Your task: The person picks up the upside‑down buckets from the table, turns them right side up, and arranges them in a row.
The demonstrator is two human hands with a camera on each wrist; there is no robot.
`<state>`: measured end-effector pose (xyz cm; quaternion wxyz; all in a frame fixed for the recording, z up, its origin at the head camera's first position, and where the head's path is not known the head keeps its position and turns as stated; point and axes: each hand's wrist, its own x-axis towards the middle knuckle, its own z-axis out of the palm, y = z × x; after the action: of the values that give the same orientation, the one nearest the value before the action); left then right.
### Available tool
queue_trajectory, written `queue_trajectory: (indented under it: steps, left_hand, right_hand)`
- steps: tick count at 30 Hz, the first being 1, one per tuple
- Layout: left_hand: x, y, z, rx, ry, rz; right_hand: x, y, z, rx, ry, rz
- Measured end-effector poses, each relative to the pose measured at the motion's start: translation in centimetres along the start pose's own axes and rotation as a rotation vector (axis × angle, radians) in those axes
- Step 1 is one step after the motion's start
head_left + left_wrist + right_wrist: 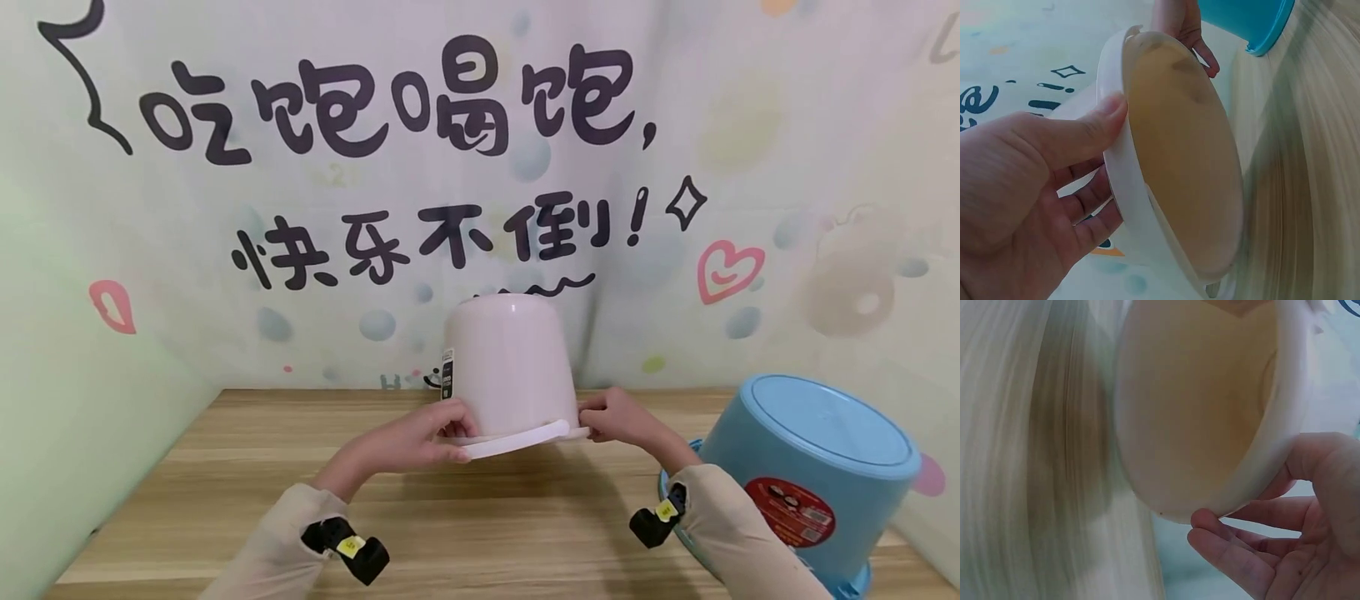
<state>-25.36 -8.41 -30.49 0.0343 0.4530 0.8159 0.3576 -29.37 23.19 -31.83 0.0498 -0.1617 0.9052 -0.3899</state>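
Note:
A pale pink bucket (510, 358) hangs mouth down over the wooden table, its base up and a black-and-white label (447, 373) on its left side. Its curved handle (517, 442) lies along the near side of the rim. My left hand (423, 433) grips the rim at the left, thumb over the edge and fingers outside, as the left wrist view shows. At the opposite side, my right hand (618, 415) pinches the rim with thumb and fingers. Both wrist views look into the bucket's hollow inside (1179, 162).
An upside-down blue bucket (810, 458) with a red round sticker (790, 512) stands on the table at the right, beside my right forearm. Behind the wooden table (465, 517) hangs a printed cloth (360, 333) with large dark lettering.

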Motion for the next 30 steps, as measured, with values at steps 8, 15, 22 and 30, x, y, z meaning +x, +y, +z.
queue_trajectory:
  steps: [8, 15, 22, 30]
  left_hand:
    - [0.0, 0.5, -0.4, -0.046, -0.001, 0.047]
    - [-0.1, 1.1, -0.9, -0.136, 0.002, 0.055]
    - [0.1, 1.9, -1.4, -0.218, 0.045, 0.011]
    - [0.2, 2.5, -2.0, -0.305, 0.093, -0.002]
  right_hand:
    - [-0.4, -1.2, -0.6, 0.076, 0.075, 0.074]
    - [-0.4, -2.0, -1.2, 0.169, 0.123, 0.155]
    - [-0.5, -2.8, -1.6, 0.248, 0.138, 0.159]
    - [0.0, -3.6, -2.3, 0.284, 0.167, 0.161]
